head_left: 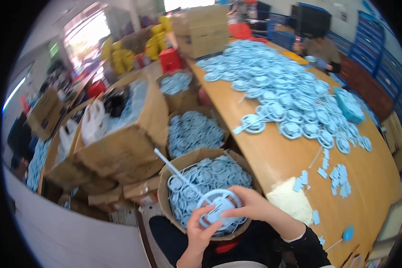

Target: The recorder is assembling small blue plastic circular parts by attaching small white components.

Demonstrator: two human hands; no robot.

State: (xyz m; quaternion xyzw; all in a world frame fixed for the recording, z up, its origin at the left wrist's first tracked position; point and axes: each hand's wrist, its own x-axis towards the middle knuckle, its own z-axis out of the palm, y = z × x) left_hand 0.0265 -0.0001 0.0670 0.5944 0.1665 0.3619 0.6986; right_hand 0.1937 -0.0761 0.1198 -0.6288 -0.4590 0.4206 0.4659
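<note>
Both of my hands hold one light blue plastic ring-shaped part, with a solid middle piece and a long thin stem pointing up and left. My left hand grips its lower left rim, thumb and fingers closed on it. On the other side, my right hand holds the right rim, its thumb across the middle piece. Directly below is a round-looking cardboard box filled with similar blue parts. The hands hide some of the box's contents.
To the right, a wooden table bears a large heap of blue parts, small blue pieces and a whitish sheet. More cardboard boxes stand left. Across the table sits another person. A red stool stands farther back.
</note>
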